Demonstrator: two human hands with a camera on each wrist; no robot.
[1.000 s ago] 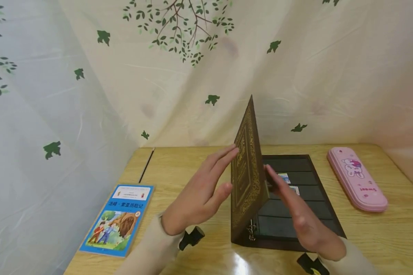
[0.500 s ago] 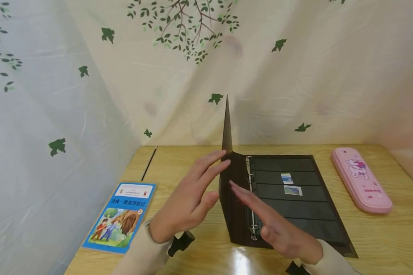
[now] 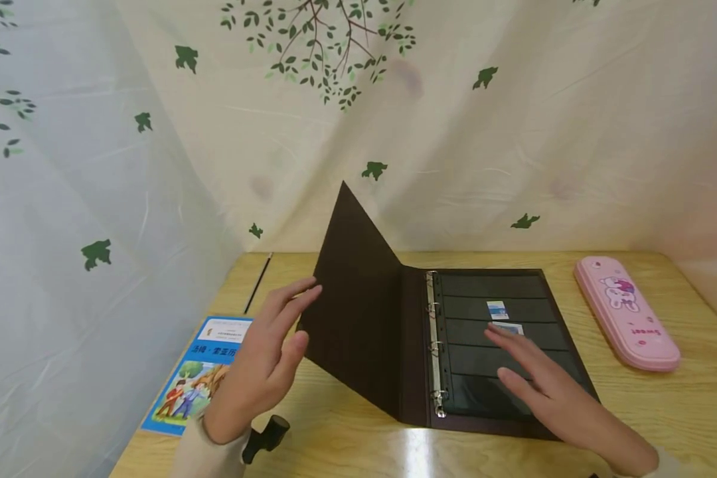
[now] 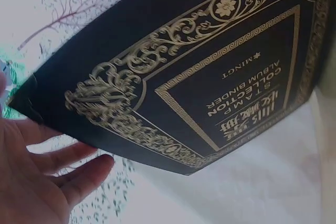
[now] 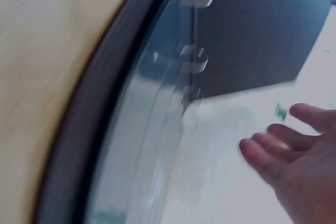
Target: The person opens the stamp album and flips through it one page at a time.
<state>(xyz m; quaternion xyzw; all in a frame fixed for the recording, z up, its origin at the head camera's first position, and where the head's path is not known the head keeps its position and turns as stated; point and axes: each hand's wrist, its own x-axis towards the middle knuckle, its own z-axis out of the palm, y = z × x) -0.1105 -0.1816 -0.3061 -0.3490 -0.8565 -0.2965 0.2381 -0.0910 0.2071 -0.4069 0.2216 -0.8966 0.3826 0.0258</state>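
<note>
A dark brown stamp album binder [image 3: 358, 318] lies on the table with its front cover tilted up to the left. Gold scrollwork and "STAMP COLLECTION ALBUM BINDER" decorate the cover's outside [image 4: 236, 77] in the left wrist view. My left hand [image 3: 263, 362] is at the cover's outer edge, fingers extended and seemingly touching it. Over the black pocket page [image 3: 484, 392] hovers my right hand [image 3: 552, 392], fingers loosely extended and holding nothing. Two stamps show in the pockets: a blue-and-white stamp [image 3: 497, 309] and, below it, a second stamp [image 3: 512, 327] partly hidden by my right fingers.
A blue storybook [image 3: 179, 392] lies at the left, partly behind my left hand, with a thin dark pencil [image 3: 258, 282] beyond it. On the right is a pink pencil case [image 3: 627, 315]. Metal rings [image 3: 435, 345] run along the binder's spine. A patterned curtain hangs behind the table.
The cover has swung open leftward from partly closed, past upright, to a leftward tilt. My left hand moved left along with it; my right hand left the cover and shifted right above the page.
</note>
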